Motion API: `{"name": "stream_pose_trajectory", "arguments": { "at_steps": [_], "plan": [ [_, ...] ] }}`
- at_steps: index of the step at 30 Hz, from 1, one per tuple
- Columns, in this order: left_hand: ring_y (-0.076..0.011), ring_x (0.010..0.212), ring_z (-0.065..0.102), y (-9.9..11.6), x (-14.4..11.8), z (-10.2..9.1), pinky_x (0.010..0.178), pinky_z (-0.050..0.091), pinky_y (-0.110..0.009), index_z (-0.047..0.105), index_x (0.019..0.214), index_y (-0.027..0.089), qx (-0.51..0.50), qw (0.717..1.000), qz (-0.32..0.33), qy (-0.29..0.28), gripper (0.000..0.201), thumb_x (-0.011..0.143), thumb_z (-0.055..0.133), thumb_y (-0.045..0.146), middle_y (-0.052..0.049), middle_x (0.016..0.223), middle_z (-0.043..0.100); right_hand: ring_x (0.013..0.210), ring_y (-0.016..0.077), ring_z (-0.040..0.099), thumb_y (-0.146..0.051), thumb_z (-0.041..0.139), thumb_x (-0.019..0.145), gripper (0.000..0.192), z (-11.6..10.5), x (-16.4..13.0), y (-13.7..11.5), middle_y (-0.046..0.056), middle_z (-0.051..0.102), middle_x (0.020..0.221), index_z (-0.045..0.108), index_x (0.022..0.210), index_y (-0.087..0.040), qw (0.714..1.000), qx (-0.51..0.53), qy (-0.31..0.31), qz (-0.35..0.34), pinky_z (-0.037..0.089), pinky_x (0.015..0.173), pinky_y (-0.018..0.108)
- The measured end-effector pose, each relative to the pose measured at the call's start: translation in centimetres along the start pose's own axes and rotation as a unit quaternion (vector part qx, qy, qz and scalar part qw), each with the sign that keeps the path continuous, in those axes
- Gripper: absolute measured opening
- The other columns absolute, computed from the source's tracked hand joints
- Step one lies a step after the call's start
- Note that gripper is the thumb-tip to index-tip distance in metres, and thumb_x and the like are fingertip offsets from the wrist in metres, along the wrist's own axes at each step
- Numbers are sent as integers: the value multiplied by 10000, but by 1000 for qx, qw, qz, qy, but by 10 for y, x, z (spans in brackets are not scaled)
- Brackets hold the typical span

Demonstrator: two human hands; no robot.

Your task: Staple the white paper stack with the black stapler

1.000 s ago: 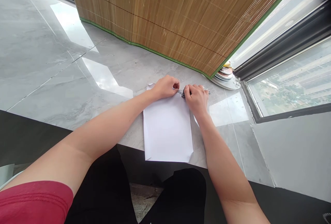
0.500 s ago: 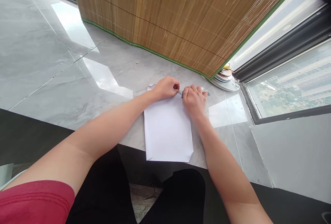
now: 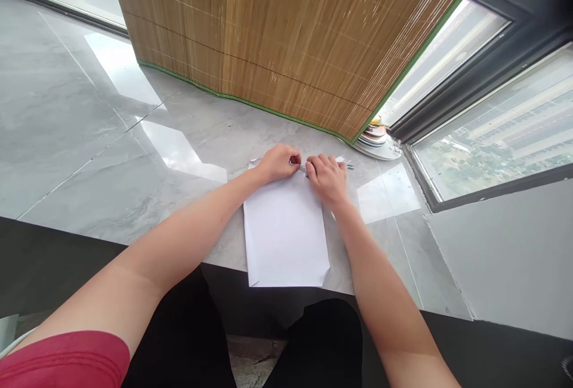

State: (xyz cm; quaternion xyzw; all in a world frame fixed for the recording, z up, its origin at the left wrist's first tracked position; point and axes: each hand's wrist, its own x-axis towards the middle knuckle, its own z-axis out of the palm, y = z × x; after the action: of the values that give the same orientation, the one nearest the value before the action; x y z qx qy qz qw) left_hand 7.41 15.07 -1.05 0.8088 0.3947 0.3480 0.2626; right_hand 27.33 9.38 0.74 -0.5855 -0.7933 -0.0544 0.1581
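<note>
Left hand [image 3: 278, 163] and right hand [image 3: 327, 176] stay pinched together on a small dark pen-like object [image 3: 304, 168] at the far edge of the white paper [image 3: 284, 233]. Since a second ago the grips are unchanged; only the view has tilted, suggesting the cap is still being worked. The paper lies flat on the grey desk [image 3: 111, 155], before a bamboo blind [image 3: 277, 36].

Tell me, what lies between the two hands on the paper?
A small grey object, gripped by left hand and right hand, in the head view.
</note>
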Motion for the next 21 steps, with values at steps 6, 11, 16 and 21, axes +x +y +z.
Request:
{"name": "stream_pose_trajectory", "arguments": {
  "at_steps": [6, 11, 16, 21],
  "plan": [
    [-214, 894, 740, -3, 1, 0, 838, 553, -326, 792, 854, 212, 7, 1000, 1, -7, 124, 842, 672, 185, -40, 898, 810, 1037, 310, 637, -399, 623, 976, 238, -11, 0, 49, 116, 741, 1106, 703, 1134, -239, 995, 83, 26, 46, 442, 877, 412],
    [-211, 903, 731, -3, 1, -2, 854, 533, -334, 787, 865, 239, 32, 999, 4, -16, 147, 862, 651, 183, -26, 922, 814, 1046, 306, 655, -400, 678, 922, 311, -11, -2, 66, 114, 744, 1164, 685, 1193, -246, 989, 99, 47, 99, 455, 834, 397],
    [-273, 1038, 692, -5, 4, -3, 1037, 452, -446, 775, 849, 256, 128, 989, 62, -37, 142, 903, 656, 201, -49, 936, 809, 979, 302, 659, -321, 742, 843, 370, -16, -5, 63, 93, 762, 1081, 681, 1202, -257, 990, 80, 8, 119, 443, 783, 379],
    [-313, 1112, 647, -4, 4, -3, 1053, 395, -487, 778, 907, 265, 147, 986, 79, -28, 106, 915, 679, 230, -67, 1063, 807, 960, 308, 661, -313, 718, 880, 241, -17, -1, 61, 106, 761, 1030, 671, 1107, -246, 982, 72, 29, 170, 441, 783, 388]
  ]
}}
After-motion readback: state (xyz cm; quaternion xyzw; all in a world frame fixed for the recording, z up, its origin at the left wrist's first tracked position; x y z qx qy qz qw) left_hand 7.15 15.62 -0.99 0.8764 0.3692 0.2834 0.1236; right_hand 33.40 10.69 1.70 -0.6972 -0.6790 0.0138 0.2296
